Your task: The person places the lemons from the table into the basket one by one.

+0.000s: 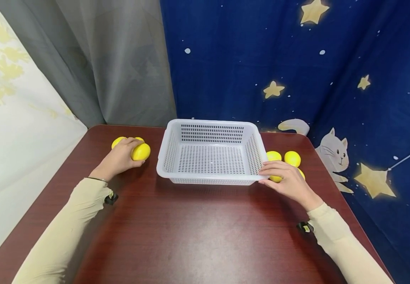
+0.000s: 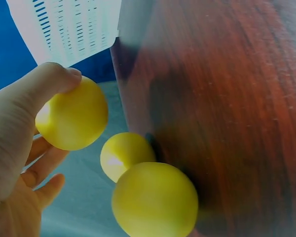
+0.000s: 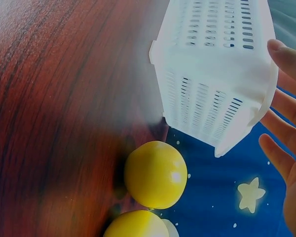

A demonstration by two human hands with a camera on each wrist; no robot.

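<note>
My left hand (image 1: 121, 156) grips a yellow lemon (image 1: 141, 152) between thumb and fingers, and in the left wrist view this lemon (image 2: 74, 114) is above the table. Two more lemons lie just beyond that hand; the left wrist view shows a nearer lemon (image 2: 155, 200) and a farther lemon (image 2: 126, 155). A white slotted plastic basket (image 1: 212, 176) stands upright in the middle with nothing inside. At its front right corner, my right hand (image 1: 290, 181) holds the rim, thumb on one side and fingers on the other.
Several lemons lie to the right of the basket, partly hidden by the right hand, among them a lemon (image 1: 292, 158) near the table's right edge. The dark red wooden table (image 1: 197, 232) backs onto a grey curtain (image 1: 133, 79) and a blue star-patterned curtain (image 1: 226, 71).
</note>
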